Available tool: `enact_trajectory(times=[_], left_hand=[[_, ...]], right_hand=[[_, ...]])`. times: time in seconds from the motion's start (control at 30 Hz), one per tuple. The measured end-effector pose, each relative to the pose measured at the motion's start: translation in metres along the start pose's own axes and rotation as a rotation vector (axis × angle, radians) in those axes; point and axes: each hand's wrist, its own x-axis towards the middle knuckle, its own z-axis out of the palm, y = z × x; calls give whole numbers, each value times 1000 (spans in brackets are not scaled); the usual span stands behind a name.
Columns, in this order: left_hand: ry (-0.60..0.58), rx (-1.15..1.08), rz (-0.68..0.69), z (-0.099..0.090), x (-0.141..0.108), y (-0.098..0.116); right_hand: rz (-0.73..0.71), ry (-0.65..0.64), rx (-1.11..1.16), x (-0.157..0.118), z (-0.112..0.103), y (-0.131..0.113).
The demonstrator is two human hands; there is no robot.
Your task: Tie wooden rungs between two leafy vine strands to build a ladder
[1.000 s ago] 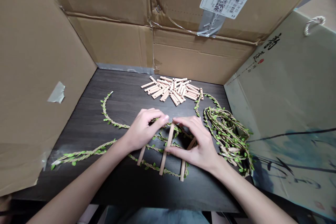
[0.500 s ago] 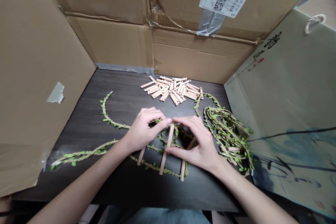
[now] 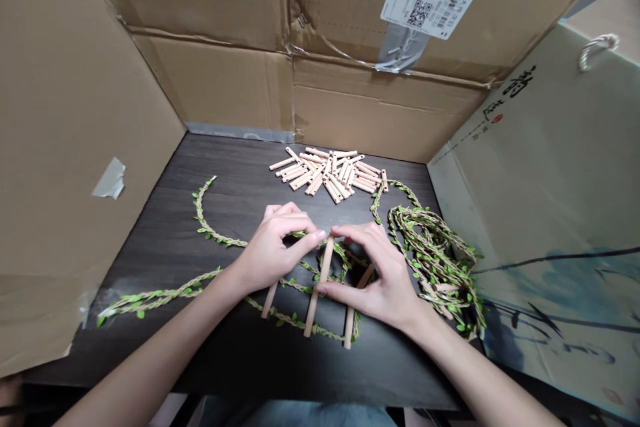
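A small ladder of wooden rods and leafy rope lies before me. My right hand (image 3: 377, 273) grips the middle wooden rod (image 3: 319, 290) between thumb and fingers, near its upper half. At the far end of that rod, my left hand (image 3: 280, 243) has thumb and forefinger pinched together. Leafy rope (image 3: 230, 240) runs into the left hand, though the fingertips hide the part they hold. Another rod (image 3: 269, 300) lies beside my left wrist, and a third rod (image 3: 351, 320) is partly under my right hand. Green-leaved rope links the rods' near ends.
A pile of short wooden rods (image 3: 325, 173) with holes lies at the back of the dark table (image 3: 165, 213). Coiled leafy rope (image 3: 435, 247) sits at the right. Cardboard walls (image 3: 225, 80) stand behind and left; a pale paper bag (image 3: 550, 180) stands right.
Both hands stay at the middle rod with almost the same grip. The rope loop beside the rod has shifted slightly, and the view has moved a little.
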Motion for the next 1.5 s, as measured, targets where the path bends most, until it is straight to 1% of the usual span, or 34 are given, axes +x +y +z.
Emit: enact_trajectory(times=[0.17,0.3,0.4,0.5,0.63,0.77,0.9,1.13,1.2,1.33,1.5], left_hand=[[56,-13,-41,-4,1,-2],[18,101,-13,-6,0,-1],[-34,184,70,-6,-1,3],[-60,206,127,-7,-2,5],[-47,175,121,-11,-1,2],[-58,208,122,-18,1,-2],[-32,240,108,-23,2,-1],[-65,324,218,-12,-2,5],[-64,325,209,-11,-2,5],[-48,283,175,-17,-1,3],[-33,261,182,-18,-1,4]], right_hand=[[3,13,8,0,1,-1],[0,11,4,-1,1,0],[-3,-1,-14,-1,1,2],[9,2,-23,0,1,3],[11,-1,-9,0,2,2],[5,4,-9,0,1,1],[10,11,-16,0,0,3],[3,-4,-15,-1,2,4],[8,-7,-18,-1,2,5],[21,-6,-22,-2,2,5],[18,-5,-9,-2,2,6]])
